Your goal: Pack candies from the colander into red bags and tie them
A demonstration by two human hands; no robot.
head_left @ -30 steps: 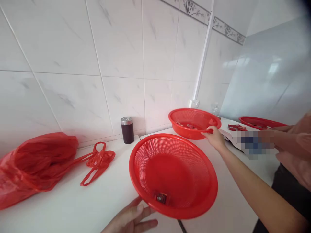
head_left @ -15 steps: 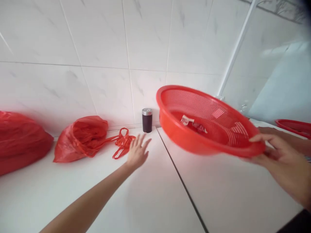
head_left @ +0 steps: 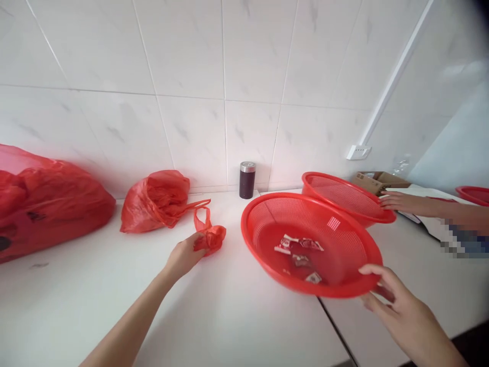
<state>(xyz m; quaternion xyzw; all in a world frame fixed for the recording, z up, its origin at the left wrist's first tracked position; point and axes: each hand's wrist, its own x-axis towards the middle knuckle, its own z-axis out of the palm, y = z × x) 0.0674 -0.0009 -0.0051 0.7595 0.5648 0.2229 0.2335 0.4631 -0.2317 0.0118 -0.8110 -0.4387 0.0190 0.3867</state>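
My left hand (head_left: 186,256) has its fingers closed on a small crumpled red plastic bag (head_left: 214,237) with loop handles, which lies on the white table (head_left: 229,321). In my right hand (head_left: 403,303) is the near right rim of a round red plastic basket (head_left: 311,290), its thumb over the edge and fingers underneath. The basket tilts a little towards me. Several small wrapped snacks (head_left: 300,260) lie at its bottom. Beside the small bag sits a larger red plastic bag (head_left: 155,201), bunched and partly open.
A big filled red bag (head_left: 57,204) stands at far left. By the tiled wall is a black tumbler (head_left: 247,181) with a silver lid. Another person's hand (head_left: 405,201) touches a second red basket (head_left: 344,196); a cardboard box (head_left: 382,181) is behind. A seam (head_left: 336,326) crosses the table.
My left hand was spread above the table and now grips the small bag. My right hand has lowered the basket and moved it left. The second basket and the other person's hand now show.
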